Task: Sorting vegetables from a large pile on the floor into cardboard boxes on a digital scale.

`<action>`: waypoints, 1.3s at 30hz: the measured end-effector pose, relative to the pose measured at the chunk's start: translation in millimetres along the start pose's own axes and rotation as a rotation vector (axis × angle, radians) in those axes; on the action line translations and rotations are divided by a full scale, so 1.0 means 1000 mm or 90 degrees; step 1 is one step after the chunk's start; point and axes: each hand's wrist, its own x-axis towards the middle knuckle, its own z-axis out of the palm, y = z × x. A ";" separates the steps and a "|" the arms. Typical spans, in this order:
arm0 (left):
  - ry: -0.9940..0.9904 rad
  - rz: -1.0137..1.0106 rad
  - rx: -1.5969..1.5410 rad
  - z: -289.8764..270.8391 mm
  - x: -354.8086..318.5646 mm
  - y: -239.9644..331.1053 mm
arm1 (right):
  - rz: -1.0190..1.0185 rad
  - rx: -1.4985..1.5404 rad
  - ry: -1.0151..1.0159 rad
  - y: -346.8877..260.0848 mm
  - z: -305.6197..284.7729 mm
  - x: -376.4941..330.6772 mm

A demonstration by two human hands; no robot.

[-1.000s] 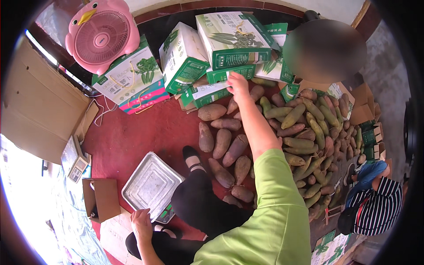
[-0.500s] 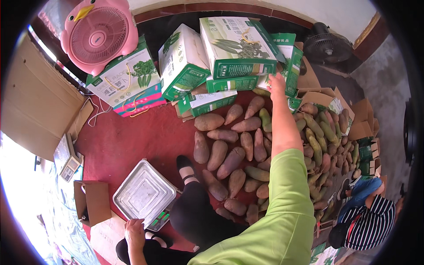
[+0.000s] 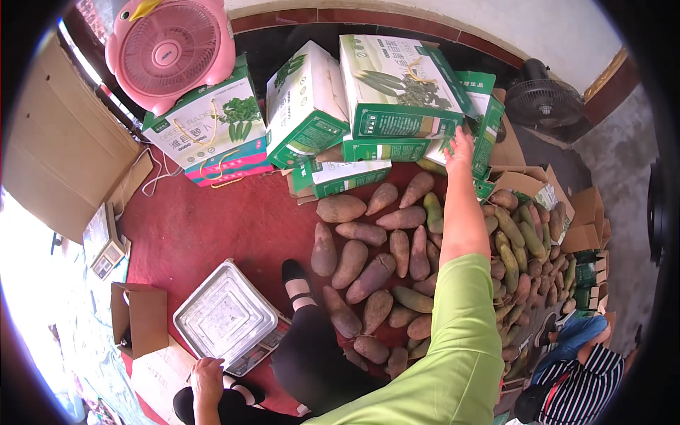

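My right arm, in a lime-green sleeve, stretches far forward over the root vegetables. My right hand (image 3: 460, 147) is at the lower right corner of a large white-and-green carton (image 3: 404, 81), fingers bent against its edge and thumb apart; the grip is partly hidden. Beneath that carton are flatter green-and-white cartons (image 3: 386, 150). My left hand (image 3: 207, 382) hovers near my knee, holding nothing, its fingers loosely apart beside the metal tray (image 3: 227, 312) of a scale. Large purplish-brown root vegetables (image 3: 372, 278) lie in loose rows on the red floor covering, some greenish.
A pink fan (image 3: 170, 53) stands on stacked cartons (image 3: 205, 131) at the far left; a black fan (image 3: 544, 99) is far right. More root vegetables heap up near open brown boxes (image 3: 586, 212). A person in a striped top (image 3: 581, 386) is at the lower right. A small brown box (image 3: 147, 320) sits left.
The whole view has shifted slightly. My right hand stays at the same carton corner and my left hand stays near my knee. The scale's green display glow no longer shows.
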 end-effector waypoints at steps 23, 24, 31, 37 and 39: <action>0.039 0.046 -0.039 -0.010 -0.020 0.007 | -0.190 0.051 -0.095 -0.142 0.035 -0.152; 0.043 0.047 -0.042 -0.010 -0.022 0.005 | -0.196 0.054 -0.092 -0.151 0.032 -0.163; 0.087 0.073 -0.068 -0.012 -0.038 0.001 | -0.313 -0.058 -0.173 -0.200 -0.016 -0.231; 0.129 0.121 -0.065 -0.016 -0.049 -0.002 | -0.385 -0.204 -0.175 -0.238 -0.043 -0.277; 0.134 0.118 -0.075 -0.019 -0.052 -0.002 | -0.407 -0.307 -0.174 -0.242 -0.049 -0.283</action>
